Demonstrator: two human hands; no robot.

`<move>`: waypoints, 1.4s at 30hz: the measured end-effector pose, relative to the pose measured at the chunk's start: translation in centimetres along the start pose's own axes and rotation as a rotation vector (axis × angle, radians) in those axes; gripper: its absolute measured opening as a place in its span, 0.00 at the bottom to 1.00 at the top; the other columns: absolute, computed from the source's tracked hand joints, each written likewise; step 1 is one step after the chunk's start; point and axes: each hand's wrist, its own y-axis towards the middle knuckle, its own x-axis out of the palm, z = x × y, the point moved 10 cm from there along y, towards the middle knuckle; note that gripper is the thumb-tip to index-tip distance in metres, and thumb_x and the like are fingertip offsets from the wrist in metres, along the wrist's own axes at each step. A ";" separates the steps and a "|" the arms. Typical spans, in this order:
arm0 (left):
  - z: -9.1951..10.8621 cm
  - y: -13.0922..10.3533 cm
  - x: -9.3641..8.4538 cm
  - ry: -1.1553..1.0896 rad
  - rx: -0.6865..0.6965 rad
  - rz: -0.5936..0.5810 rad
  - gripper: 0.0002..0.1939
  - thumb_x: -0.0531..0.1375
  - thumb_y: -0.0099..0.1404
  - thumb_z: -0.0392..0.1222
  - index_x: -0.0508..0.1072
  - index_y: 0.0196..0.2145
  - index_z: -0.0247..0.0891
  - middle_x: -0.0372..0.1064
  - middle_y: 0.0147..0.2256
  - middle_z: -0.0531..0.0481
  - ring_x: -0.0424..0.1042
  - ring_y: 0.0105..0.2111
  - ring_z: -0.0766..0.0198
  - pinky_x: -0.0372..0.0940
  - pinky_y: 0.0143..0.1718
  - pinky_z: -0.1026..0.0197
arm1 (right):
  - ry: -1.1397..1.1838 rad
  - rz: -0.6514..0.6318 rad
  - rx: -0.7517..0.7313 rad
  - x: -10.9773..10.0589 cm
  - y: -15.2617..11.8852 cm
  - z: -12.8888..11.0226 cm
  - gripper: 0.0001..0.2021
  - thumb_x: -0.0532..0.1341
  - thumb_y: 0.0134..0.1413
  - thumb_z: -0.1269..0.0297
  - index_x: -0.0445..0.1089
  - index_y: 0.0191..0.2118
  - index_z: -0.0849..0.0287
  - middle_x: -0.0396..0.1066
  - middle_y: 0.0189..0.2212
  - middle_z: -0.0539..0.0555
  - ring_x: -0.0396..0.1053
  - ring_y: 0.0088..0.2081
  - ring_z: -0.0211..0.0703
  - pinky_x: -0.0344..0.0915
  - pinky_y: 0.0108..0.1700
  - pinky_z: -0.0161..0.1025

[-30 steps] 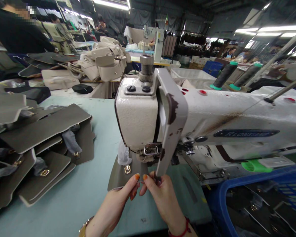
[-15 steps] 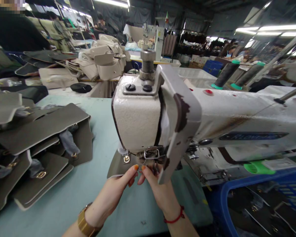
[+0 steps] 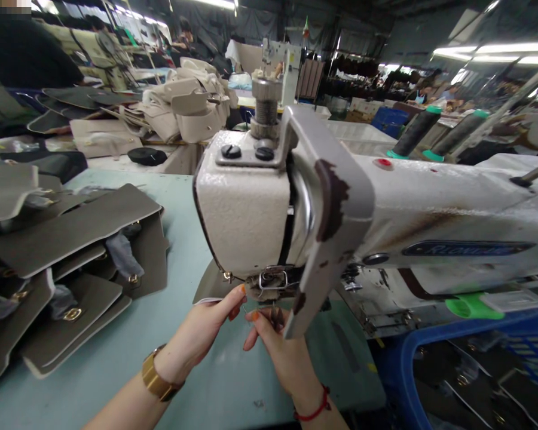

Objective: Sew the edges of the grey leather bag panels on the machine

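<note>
Here's the left hand [image 3: 206, 328] at the near edge of a grey panel [image 3: 208, 285], thumb on top and fingers curled, pinching that pale rim. The panel lies on the teal table [image 3: 179, 233], partly tucked beneath the sewing machine's head [image 3: 244, 215], its gold clasp [image 3: 227, 276] peeking out at the head's lower left corner.

And the right hand [image 3: 282, 346], just beside it, has thumb and fingers drawn together below the needle area; whether they grip anything, I cannot tell. A narrow gap separates the two thumbs.

Tight quarters on this side! The chipped metal bracket [image 3: 332, 203] slants down in front of the machine, its lower end overlapping the right hand in this view. Up above, the head's underside sits close over the fingertips.

More room to the left: a broad strip of teal runs between the panel and the heap of grey pieces [image 3: 80, 233], and more surface shows below the hands, between the forearms. Over on the right, the table's rounded corner comes near the rim of a blue basket [image 3: 403, 364], dark pieces [image 3: 452, 382] lying inside.
</note>
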 end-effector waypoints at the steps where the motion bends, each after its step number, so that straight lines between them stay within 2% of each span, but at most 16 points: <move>1: 0.0 0.0 0.0 0.003 -0.001 -0.002 0.23 0.64 0.55 0.57 0.67 0.16 0.36 0.62 0.20 0.54 0.59 0.25 0.65 0.54 0.28 0.63 | -0.004 -0.011 0.015 0.0 -0.1 0.8 0.12 0.59 0.58 0.59 0.76 0.34 0.60 0.74 0.18 0.50 0.69 0.27 0.41 0.62 0.34 0.33; 4: -0.3 0.2 0.1 -0.002 0.000 0.004 0.24 0.63 0.56 0.57 0.64 0.15 0.37 0.64 0.21 0.53 0.61 0.27 0.65 0.54 0.29 0.63 | -0.042 -0.045 0.041 0.0 -0.3 3.0 0.12 0.59 0.57 0.60 0.76 0.30 0.61 0.75 0.19 0.51 0.71 0.32 0.43 0.62 0.37 0.33; 7: -0.8 0.3 -0.1 -0.042 0.007 0.040 0.23 0.64 0.53 0.57 0.65 0.15 0.36 0.65 0.21 0.52 0.62 0.27 0.64 0.55 0.30 0.63 | -0.088 -0.042 0.079 -0.3 -0.4 4.9 0.11 0.59 0.57 0.62 0.76 0.30 0.61 0.75 0.19 0.51 0.71 0.32 0.43 0.62 0.37 0.33; 13: -0.8 -0.5 -0.1 -0.064 0.079 0.209 0.24 0.64 0.51 0.61 0.67 0.16 0.37 0.63 0.18 0.53 0.61 0.23 0.64 0.57 0.27 0.61 | -0.151 -0.061 0.076 -0.1 -0.6 5.6 0.18 0.59 0.55 0.62 0.70 0.15 0.59 0.72 0.18 0.50 0.67 0.27 0.39 0.59 0.32 0.32; 16: -1.1 -1.7 0.2 -0.057 0.059 0.313 0.22 0.62 0.52 0.62 0.70 0.19 0.38 0.68 0.21 0.51 0.65 0.25 0.61 0.59 0.28 0.61 | -0.124 -0.072 0.081 -0.1 -0.5 5.8 0.17 0.59 0.55 0.61 0.70 0.18 0.59 0.71 0.16 0.50 0.67 0.26 0.39 0.60 0.32 0.32; 19: -1.8 -3.1 0.7 -0.036 0.010 0.418 0.20 0.60 0.56 0.59 0.76 0.30 0.38 0.74 0.29 0.48 0.71 0.32 0.56 0.62 0.32 0.61 | -0.052 -0.071 0.090 -0.2 -0.5 6.4 0.13 0.60 0.55 0.60 0.71 0.23 0.60 0.70 0.16 0.49 0.68 0.25 0.40 0.62 0.34 0.33; 23: -3.7 -4.2 1.9 0.061 -0.108 0.458 0.22 0.59 0.58 0.59 0.78 0.41 0.42 0.77 0.37 0.47 0.73 0.40 0.51 0.63 0.36 0.59 | 0.103 -0.031 0.100 -0.4 -0.3 7.6 0.12 0.60 0.55 0.59 0.73 0.30 0.62 0.71 0.20 0.50 0.68 0.24 0.40 0.63 0.31 0.34; 27: -5.7 -4.4 3.1 -0.051 -0.223 0.462 0.27 0.57 0.58 0.64 0.77 0.44 0.44 0.76 0.40 0.44 0.71 0.47 0.46 0.64 0.40 0.54 | 0.132 0.070 0.065 -1.4 -0.3 7.6 0.13 0.60 0.55 0.56 0.73 0.30 0.62 0.74 0.26 0.53 0.69 0.29 0.42 0.64 0.33 0.34; 31: -5.8 -5.1 3.3 -0.199 0.015 0.411 0.25 0.59 0.58 0.61 0.75 0.44 0.40 0.74 0.45 0.44 0.68 0.50 0.48 0.61 0.51 0.54 | 0.053 0.160 0.009 -2.6 -0.8 4.9 0.13 0.58 0.59 0.57 0.74 0.31 0.60 0.75 0.29 0.53 0.71 0.35 0.44 0.64 0.42 0.36; 33: -7.4 -6.6 1.1 -0.276 0.128 0.464 0.27 0.61 0.57 0.60 0.72 0.48 0.41 0.70 0.49 0.44 0.65 0.53 0.49 0.60 0.53 0.54 | -0.015 0.194 -0.013 -3.1 -1.1 3.2 0.14 0.58 0.60 0.57 0.74 0.30 0.59 0.75 0.31 0.54 0.70 0.38 0.45 0.63 0.43 0.35; 35: -9.2 -8.2 -2.9 -0.262 0.185 0.589 0.29 0.61 0.56 0.61 0.70 0.51 0.43 0.66 0.53 0.44 0.63 0.55 0.48 0.61 0.53 0.53 | -0.059 0.205 -0.032 -3.1 -1.2 1.6 0.15 0.57 0.61 0.56 0.74 0.30 0.59 0.74 0.31 0.54 0.70 0.37 0.45 0.62 0.39 0.34; 36: -9.1 -8.4 -4.6 -0.196 0.244 0.572 0.28 0.59 0.59 0.60 0.69 0.53 0.44 0.64 0.56 0.45 0.61 0.57 0.48 0.59 0.56 0.53 | -0.073 0.195 -0.045 -2.9 -1.1 0.9 0.16 0.56 0.61 0.55 0.73 0.30 0.60 0.73 0.29 0.54 0.69 0.35 0.44 0.61 0.37 0.34; 38: -6.5 -7.7 -7.2 0.063 0.421 0.462 0.22 0.54 0.66 0.53 0.66 0.56 0.46 0.58 0.60 0.46 0.54 0.61 0.50 0.50 0.62 0.51 | -0.108 0.162 -0.079 -2.0 -0.8 -0.3 0.18 0.55 0.62 0.54 0.70 0.27 0.60 0.68 0.23 0.51 0.65 0.29 0.40 0.57 0.31 0.33; 39: -4.6 -6.7 -7.4 0.249 0.508 0.353 0.22 0.52 0.68 0.50 0.65 0.58 0.46 0.55 0.62 0.47 0.51 0.63 0.51 0.45 0.64 0.50 | -0.128 0.148 -0.101 -1.4 -0.5 -0.9 0.20 0.54 0.62 0.53 0.68 0.24 0.60 0.63 0.20 0.49 0.61 0.25 0.38 0.54 0.28 0.33; 40: -2.5 -5.6 -7.4 0.420 0.607 0.256 0.23 0.51 0.69 0.50 0.63 0.59 0.46 0.53 0.63 0.47 0.49 0.64 0.50 0.43 0.65 0.48 | -0.147 0.137 -0.124 -0.8 -0.3 -1.4 0.21 0.53 0.62 0.53 0.64 0.21 0.60 0.58 0.18 0.47 0.56 0.23 0.36 0.51 0.26 0.33; 42: 1.1 -3.2 -5.2 0.730 0.789 -0.028 0.28 0.50 0.67 0.56 0.60 0.61 0.45 0.51 0.64 0.44 0.50 0.63 0.45 0.44 0.63 0.42 | -0.172 0.124 -0.165 0.4 0.3 -2.2 0.22 0.53 0.62 0.53 0.58 0.19 0.59 0.52 0.17 0.45 0.51 0.22 0.34 0.46 0.24 0.33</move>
